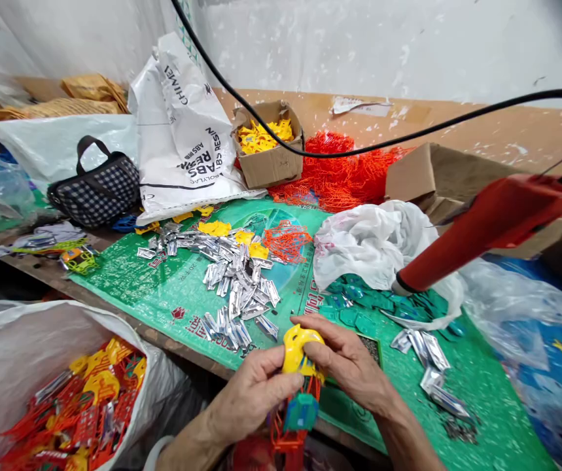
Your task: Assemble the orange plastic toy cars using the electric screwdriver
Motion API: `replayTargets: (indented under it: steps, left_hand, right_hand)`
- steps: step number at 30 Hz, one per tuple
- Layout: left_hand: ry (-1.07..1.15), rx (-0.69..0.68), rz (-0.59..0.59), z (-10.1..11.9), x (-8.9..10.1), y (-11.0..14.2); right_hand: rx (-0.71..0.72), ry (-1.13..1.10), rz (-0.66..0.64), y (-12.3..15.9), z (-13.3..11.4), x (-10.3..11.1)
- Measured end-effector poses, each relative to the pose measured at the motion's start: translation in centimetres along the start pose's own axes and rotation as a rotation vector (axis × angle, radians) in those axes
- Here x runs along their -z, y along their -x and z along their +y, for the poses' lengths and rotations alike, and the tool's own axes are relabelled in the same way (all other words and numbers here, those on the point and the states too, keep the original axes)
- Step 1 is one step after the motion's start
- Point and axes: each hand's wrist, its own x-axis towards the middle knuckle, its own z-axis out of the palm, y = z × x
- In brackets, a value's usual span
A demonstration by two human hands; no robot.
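Observation:
My left hand (261, 386) and my right hand (347, 366) meet at the table's near edge, both closed around a plastic toy assembly. Its top is a yellow plastic part (296, 350), gripped by the fingers and thumbs of both hands. Below that hang a teal plastic piece (301, 412) and a red-orange frame (288, 445). Just beyond my hands lies a heap of silvery parts (241, 288) on the green sheet (138, 288). Teal parts (359, 301) are scattered past my right hand, where a shallow tray (371, 347) is partly covered by it.
A red electric screwdriver (487, 229) hangs at right on a black cable (359, 154). At lower left, a white sack (163, 366) holds assembled red and yellow pieces. A carton (273, 167) of yellow parts, a red-orange pile (334, 170) and a white resin bag (182, 131) stand behind.

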Motion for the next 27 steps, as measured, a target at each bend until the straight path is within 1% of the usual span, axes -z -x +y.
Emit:
replayTargets:
  steps: [1, 3, 6, 9, 14, 18, 21, 22, 23, 24, 25, 27]
  left_hand:
    - [0.157, 0.067, 0.002, -0.4, 0.1, 0.0]
    - [0.378, 0.122, 0.062, -1.2, 0.2, -0.3]
    - [0.564, 0.156, 0.158, -1.9, 0.2, -1.2]
    - [0.695, 0.204, 0.162, -2.0, 0.0, -2.1]
    - [0.658, 0.245, 0.168, -1.7, 0.3, -2.3]
    - [0.498, 0.247, 0.164, -1.1, 0.7, -1.6]
    - [0.387, 0.253, 0.165, -0.7, 0.5, -1.2]
    - [0.369, 0.252, 0.171, -0.7, 0.5, -1.2]
    - [0.361, 0.249, 0.176, -0.8, 0.4, -1.2]
    - [0.365, 0.247, 0.179, -1.0, 0.4, -1.2]
    - [0.378, 0.248, 0.178, -1.2, 0.4, -1.3]
    - [0.418, 0.270, 0.172, -1.6, 0.6, -1.4]
  right_hand:
    - [-0.039, 0.014, -0.001, 0.0, 0.1, 0.0]
    - [-0.090, 0.043, 0.001, 0.1, 0.6, -0.3]
    - [-0.091, 0.098, -0.002, 0.3, 1.2, -0.9]
    - [-0.072, 0.173, 0.004, 0.2, 1.6, -1.2]
    - [0.008, 0.326, 0.055, 0.1, 2.4, -1.6]
    - [0.086, 0.350, 0.089, -0.1, 2.9, -2.1]
    - [0.122, 0.350, 0.066, 0.6, 2.3, -1.7]
    - [0.152, 0.368, 0.107, 1.1, 1.9, -1.2]
    - [0.187, 0.399, 0.209, 1.8, 1.4, -0.5]
    - [0.229, 0.441, 0.381, 2.6, 0.7, 0.5]
    - [0.277, 0.485, 0.632, 3.4, 0.0, 1.8]
    - [0.342, 0.551, 1.187, 4.6, -1.5, 5.0]
